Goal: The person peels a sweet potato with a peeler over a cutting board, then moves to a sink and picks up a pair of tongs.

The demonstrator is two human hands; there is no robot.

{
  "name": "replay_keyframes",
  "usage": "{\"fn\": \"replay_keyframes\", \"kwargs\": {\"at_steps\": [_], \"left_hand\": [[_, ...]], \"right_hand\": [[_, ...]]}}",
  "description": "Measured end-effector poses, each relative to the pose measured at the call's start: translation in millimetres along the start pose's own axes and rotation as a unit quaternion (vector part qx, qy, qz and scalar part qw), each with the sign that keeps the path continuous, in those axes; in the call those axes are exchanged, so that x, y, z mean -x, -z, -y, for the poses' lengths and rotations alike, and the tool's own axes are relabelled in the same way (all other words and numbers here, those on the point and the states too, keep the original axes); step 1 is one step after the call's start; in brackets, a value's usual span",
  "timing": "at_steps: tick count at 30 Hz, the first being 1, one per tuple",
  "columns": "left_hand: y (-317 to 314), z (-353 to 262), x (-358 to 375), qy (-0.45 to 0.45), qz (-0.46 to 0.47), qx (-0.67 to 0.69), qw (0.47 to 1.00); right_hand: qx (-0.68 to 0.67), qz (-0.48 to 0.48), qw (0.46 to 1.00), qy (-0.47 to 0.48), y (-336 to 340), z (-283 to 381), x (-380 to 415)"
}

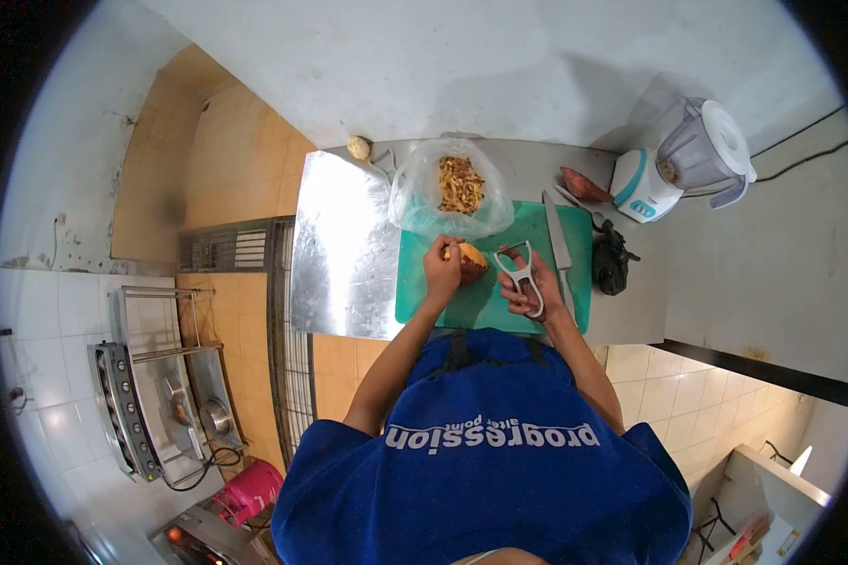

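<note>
My left hand is closed around a partly peeled sweet potato, orange flesh on top and brown-red skin below, over the green cutting board. In my right hand is a white-framed peeler, its head pointing away from me, apart from the sweet potato. Just right of that hand a large knife lies on the board, blade away from me. Behind the board's left part sits a clear plastic bag with chopped yellow-brown pieces inside.
An unpeeled sweet potato, a black plastic bag and a blender stand or lie at the right. A small pale round item is at the back left of the metal counter, near the wall.
</note>
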State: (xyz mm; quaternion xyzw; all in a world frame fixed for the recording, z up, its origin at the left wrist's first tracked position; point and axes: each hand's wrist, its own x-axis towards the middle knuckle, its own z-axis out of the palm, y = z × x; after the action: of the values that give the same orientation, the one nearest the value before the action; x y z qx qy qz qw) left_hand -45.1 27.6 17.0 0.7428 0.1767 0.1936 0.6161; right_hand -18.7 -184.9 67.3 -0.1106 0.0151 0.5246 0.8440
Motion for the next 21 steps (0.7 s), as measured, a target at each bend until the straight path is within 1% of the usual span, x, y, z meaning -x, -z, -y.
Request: {"fn": "replay_keyframes", "kwargs": {"at_steps": [2,3,4,5,8,10,12,14,17,20,21], "left_hand": [[1,0,0,0.0,-0.001,0.003,1.0],[1,-1,0,0.009,0.002,0.004,1.0],[1,-1,1,0.019,0.005,0.004,1.0],[1,-2,1,0.019,0.005,0.004,1.0],[2,-4,1,0.013,0.004,0.007,1.0],[3,-7,2,0.023,0.017,0.005,1.0],[2,-6,2,0.016,0.013,0.008,1.0],[2,-2,1,0.007,0.009,0.01,1.0],[2,0,0,0.015,0.017,0.013,1.0],[3,-3,1,0.03,0.02,0.019,0.999],[3,-6,2,0.047,0.024,0.024,0.998]], "right_hand": [[0.06,-0.069,0.996,0.004,-7,-2,0],[0.06,-0.069,0.996,0.003,-7,-2,-2],[0.097,-0.076,0.992,-0.009,-7,-1,-3],[0.134,-0.082,0.987,-0.02,-6,-1,-4],[0.166,-0.102,0.981,-0.026,-4,-4,-5],[0.166,-0.098,0.981,-0.025,0,-5,-6],[0.165,-0.093,0.981,-0.025,0,-5,-6],[0.203,-0.107,0.973,-0.022,-2,-4,-6],[0.203,-0.113,0.972,-0.029,6,-4,-7],[0.209,-0.113,0.971,-0.033,12,-4,-6],[0.209,-0.113,0.971,-0.033,11,-4,-6]]}}
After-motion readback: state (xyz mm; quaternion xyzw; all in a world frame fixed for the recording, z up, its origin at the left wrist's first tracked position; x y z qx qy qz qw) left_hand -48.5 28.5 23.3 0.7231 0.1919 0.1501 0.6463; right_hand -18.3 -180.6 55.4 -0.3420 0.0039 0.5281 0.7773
